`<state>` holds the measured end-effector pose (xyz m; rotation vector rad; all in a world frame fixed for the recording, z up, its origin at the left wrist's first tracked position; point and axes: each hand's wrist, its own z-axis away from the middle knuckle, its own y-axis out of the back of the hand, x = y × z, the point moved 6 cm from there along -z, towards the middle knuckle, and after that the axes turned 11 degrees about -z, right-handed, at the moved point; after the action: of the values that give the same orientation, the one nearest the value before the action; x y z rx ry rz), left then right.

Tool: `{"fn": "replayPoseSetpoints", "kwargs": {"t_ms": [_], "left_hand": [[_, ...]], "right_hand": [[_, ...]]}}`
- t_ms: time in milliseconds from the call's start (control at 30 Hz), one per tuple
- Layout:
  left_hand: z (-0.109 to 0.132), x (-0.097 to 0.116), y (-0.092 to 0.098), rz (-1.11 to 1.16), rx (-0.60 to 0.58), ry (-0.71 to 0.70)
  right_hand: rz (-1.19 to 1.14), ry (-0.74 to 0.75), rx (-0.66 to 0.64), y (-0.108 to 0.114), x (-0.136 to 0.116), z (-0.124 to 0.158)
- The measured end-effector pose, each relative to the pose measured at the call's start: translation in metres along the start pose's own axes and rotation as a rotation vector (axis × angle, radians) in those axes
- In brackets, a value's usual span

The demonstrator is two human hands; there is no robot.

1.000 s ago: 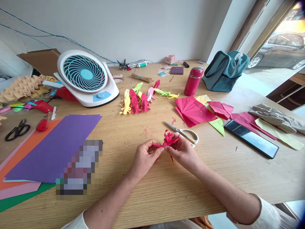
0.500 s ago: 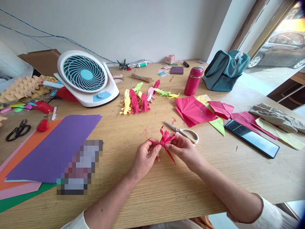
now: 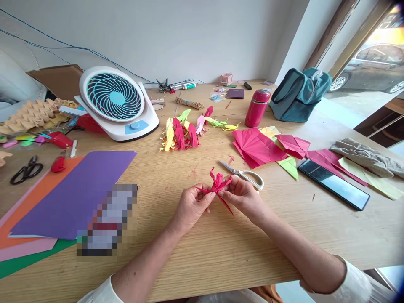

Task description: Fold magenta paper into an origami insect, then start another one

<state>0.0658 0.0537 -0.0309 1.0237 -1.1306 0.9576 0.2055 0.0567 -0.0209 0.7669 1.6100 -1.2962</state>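
Note:
A small red folded paper figure (image 3: 218, 185) is held between both hands just above the wooden table (image 3: 221, 248). My left hand (image 3: 191, 206) pinches its left pointed tip. My right hand (image 3: 243, 198) pinches its body from the right, and a thin red point sticks down below the fingers. White-handled scissors (image 3: 244, 173) lie just behind my right hand. A cluster of finished folded figures (image 3: 181, 134) in yellow, red, pink and green lies further back.
Purple, orange, pink and green paper sheets (image 3: 72, 193) lie at left with a blurred object on them. A white fan (image 3: 115, 103), black scissors (image 3: 27, 170), a red bottle (image 3: 257, 107), a teal bag (image 3: 298, 94), creased pink paper (image 3: 257, 147) and a black phone (image 3: 333, 183) surround the work spot.
The red figure has been turned and lifted slightly, and its folded upper part now stands up between my fingers. Both hands stay pinched on it in nearly the same place.

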Motion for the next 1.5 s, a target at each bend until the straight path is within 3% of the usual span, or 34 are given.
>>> {"fn": "replayPoseSetpoints", "kwargs": {"t_ms": [400,667,833,933,1100,1300,1500], "left_hand": [[0.002,0.0,0.001,-0.059,0.055,-0.035],[0.005,0.004,0.0,-0.013,0.017,-0.084],[0.002,0.001,-0.003,0.096,-0.065,0.032],[-0.001,0.007,0.006,0.066,-0.121,0.063],[-0.006,0.022,0.032,-0.079,-0.039,-0.044],[-0.006,0.001,0.012,-0.144,-0.175,-0.015],[-0.006,-0.005,0.009,0.032,-0.083,0.043]], "right_hand": [[0.003,0.037,0.014,-0.001,0.002,-0.001],[-0.016,-0.011,-0.07,-0.008,-0.005,0.002],[-0.04,-0.031,-0.1,-0.01,-0.005,0.002],[0.015,0.012,-0.035,-0.001,-0.004,0.0],[0.221,0.051,-0.013,0.01,0.002,0.0],[0.441,0.045,-0.025,-0.003,-0.004,0.006],[0.375,0.049,-0.038,-0.005,-0.006,0.007]]}}
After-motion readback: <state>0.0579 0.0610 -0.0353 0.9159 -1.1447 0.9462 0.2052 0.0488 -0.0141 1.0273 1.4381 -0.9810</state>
